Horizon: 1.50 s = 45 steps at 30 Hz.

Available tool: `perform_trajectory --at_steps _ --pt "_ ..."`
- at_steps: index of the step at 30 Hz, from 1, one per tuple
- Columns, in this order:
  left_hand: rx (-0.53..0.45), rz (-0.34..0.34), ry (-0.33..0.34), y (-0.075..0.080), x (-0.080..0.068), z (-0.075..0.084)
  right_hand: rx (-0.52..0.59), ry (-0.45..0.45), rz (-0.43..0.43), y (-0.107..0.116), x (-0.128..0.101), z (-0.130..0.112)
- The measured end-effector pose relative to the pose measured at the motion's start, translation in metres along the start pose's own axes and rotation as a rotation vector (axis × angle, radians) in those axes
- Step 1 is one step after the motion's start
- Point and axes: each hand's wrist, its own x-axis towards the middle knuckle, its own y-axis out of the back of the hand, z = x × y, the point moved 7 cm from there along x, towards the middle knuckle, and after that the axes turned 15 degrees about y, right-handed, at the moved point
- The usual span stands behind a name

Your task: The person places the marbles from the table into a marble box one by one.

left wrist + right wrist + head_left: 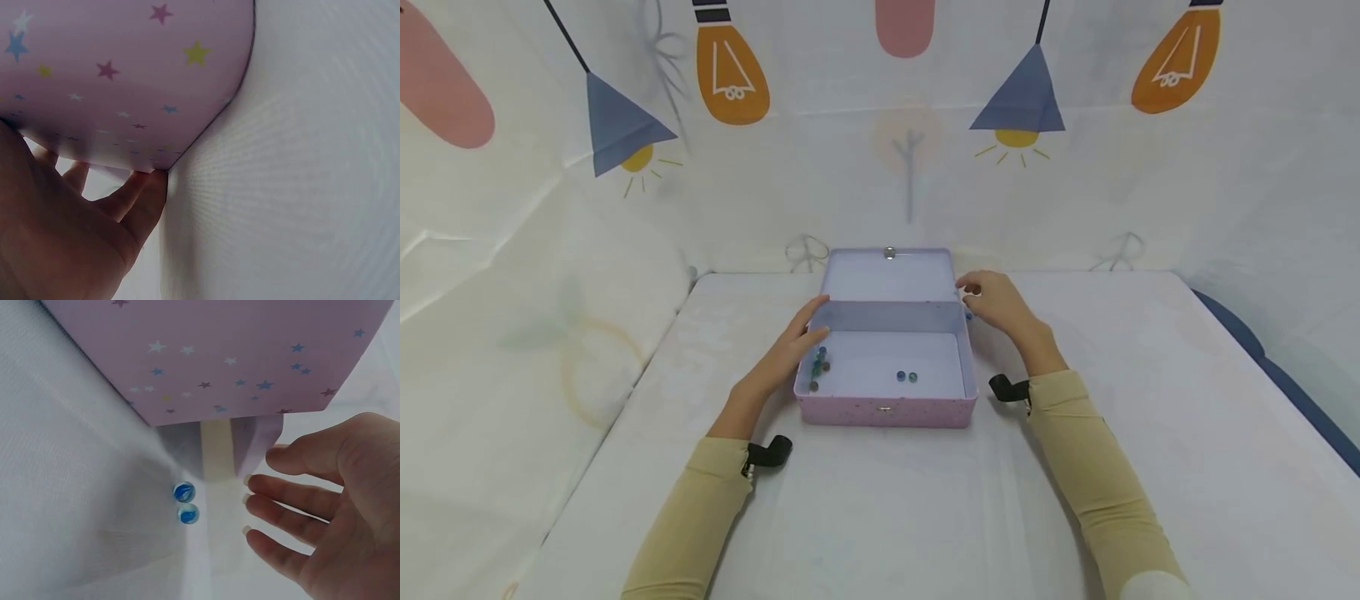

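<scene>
A pink tin box (pixel 887 412) printed with small stars stands on the table with its hinged lid (pixel 887 275) raised at the back. Several glass marbles (pixel 816 367) lie along its left wall inside, and two more (pixel 907 377) near the front. My left hand (pixel 782 354) holds the box by its left rear corner, thumb over the rim; in the left wrist view its fingers (pixel 147 203) meet the starred side. Beside the right rear corner, my right hand (pixel 1000 304) hovers with fingers loosely bent and nothing between them. Two blue marbles (pixel 185 502) lie on the table just past its fingertips.
White cloth covers the table (pixel 895 517). A white curtain (pixel 850 183) with lamp and bulb prints hangs behind and to the left. Something dark blue (pixel 1277 367) shows beyond the right table edge. A black wrist camera (pixel 771 452) sits at the left cuff.
</scene>
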Motion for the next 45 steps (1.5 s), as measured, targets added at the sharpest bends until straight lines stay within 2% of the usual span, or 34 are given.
perform_trajectory --at_steps 7,13,16,24,37,45 --pt "0.008 0.004 0.009 0.001 0.005 -0.004 -0.014 -0.012 -0.011 -0.005 0.000 0.010" --pt "0.003 0.019 -0.008 0.003 0.021 -0.024 -0.066 -0.014 -0.094 -0.013 -0.001 0.015" --pt "0.012 0.033 -0.021 0.003 0.024 -0.029 -0.114 -0.004 -0.136 -0.017 -0.001 0.016" --pt "0.024 0.049 -0.034 0.003 0.024 -0.029 -0.177 0.001 -0.164 -0.023 -0.003 0.019" --pt "0.017 0.040 -0.016 0.004 0.023 -0.028 -0.212 0.026 -0.157 -0.021 -0.002 0.015" --pt "0.011 0.035 -0.007 0.003 0.023 -0.028 -0.211 0.011 -0.159 -0.023 -0.004 0.017"
